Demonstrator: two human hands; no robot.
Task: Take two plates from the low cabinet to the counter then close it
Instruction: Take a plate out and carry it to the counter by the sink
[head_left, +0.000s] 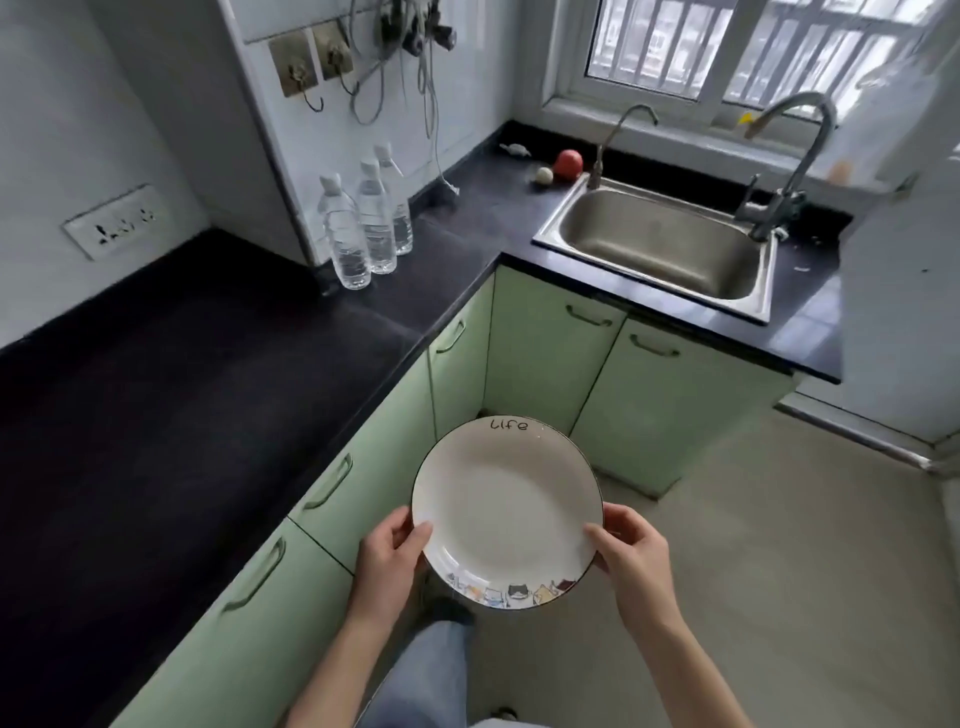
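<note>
A white plate (506, 512) with a dark rim, the word "Life" and cartoon cats on its edge is held level in the air in front of the green low cabinets (363, 488). My left hand (392, 564) grips its left edge and my right hand (631, 558) grips its right edge. I cannot tell whether a second plate lies under it. The black counter (171, 395) runs along the left of the plate. All cabinet doors in view look shut.
Three water bottles (366, 223) stand at the counter's corner. A steel sink (665, 244) with two taps sits under the window, with a red fruit (567, 164) beside it. A white appliance (904, 260) stands at the right. Beige floor lies below.
</note>
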